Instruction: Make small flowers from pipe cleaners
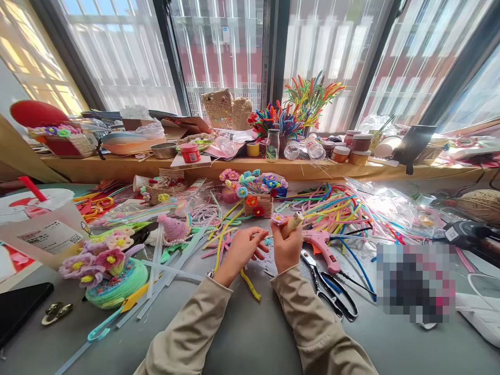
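My right hand (288, 249) is closed around a beige lighter-like tube (292, 224) with a metallic-looking end. At the thumb and fingertips of that same hand sits a small pink-purple pipe-cleaner flower (277, 219). Close by on the left, my left hand (242, 252) has its thumb and index finger pinched together; what is between them is too thin to make out. Its other fingers are loosely curled. Just beyond both hands stands a twine-wrapped box (258, 206) full of blue, pink and purple flowers. A yellow pipe cleaner (250, 285) lies under my left wrist.
Right of my hands lie a pink glue gun (323, 249) and black-handled scissors (332, 291). Loose pipe cleaners (339, 213) are heaped behind them. On the left are clear glue sticks (187, 255), a green flower-topped piece (117, 284), a drink cup (39, 224) and a phone (23, 312).
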`<action>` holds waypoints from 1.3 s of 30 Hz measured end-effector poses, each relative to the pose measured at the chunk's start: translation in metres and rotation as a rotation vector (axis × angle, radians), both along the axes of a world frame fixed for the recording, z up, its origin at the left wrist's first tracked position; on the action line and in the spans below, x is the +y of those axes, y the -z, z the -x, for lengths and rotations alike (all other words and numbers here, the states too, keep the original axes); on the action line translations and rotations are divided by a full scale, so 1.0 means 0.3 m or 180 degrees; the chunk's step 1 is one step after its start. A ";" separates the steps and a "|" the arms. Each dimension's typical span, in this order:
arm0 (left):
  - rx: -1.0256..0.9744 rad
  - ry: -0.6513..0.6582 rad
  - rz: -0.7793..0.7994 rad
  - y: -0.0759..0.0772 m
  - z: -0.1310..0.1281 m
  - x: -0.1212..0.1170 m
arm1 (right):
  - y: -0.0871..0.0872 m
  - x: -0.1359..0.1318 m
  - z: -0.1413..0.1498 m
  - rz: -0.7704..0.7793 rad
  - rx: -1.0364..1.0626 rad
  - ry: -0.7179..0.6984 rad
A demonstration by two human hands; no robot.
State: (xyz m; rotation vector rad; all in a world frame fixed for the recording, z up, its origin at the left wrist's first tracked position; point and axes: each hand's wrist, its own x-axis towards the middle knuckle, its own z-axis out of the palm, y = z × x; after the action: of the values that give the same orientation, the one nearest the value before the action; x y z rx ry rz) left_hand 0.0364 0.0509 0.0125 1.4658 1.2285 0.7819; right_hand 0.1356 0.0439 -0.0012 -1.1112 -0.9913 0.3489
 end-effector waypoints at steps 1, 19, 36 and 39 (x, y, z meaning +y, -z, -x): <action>0.0213 0.0087 0.0030 -0.004 0.005 -0.005 | -0.003 -0.001 -0.005 0.0001 -0.0068 0.0039; 0.0656 -0.0631 -0.2570 -0.062 0.022 0.024 | -0.020 -0.018 0.011 -0.0124 -0.0162 -0.0459; 0.1478 -0.1881 -0.3122 -0.148 0.016 0.281 | 0.000 -0.021 0.064 0.0201 -0.0044 -0.1026; 0.1700 -0.1830 -0.3224 -0.130 0.022 0.303 | 0.011 -0.017 0.071 0.0271 0.0061 -0.1126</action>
State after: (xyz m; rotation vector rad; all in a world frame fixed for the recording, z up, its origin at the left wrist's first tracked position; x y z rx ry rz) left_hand 0.0299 0.1419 0.0516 2.2524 1.8262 1.6278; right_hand 0.1144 0.0387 -0.0045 -1.0044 -1.1659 0.6911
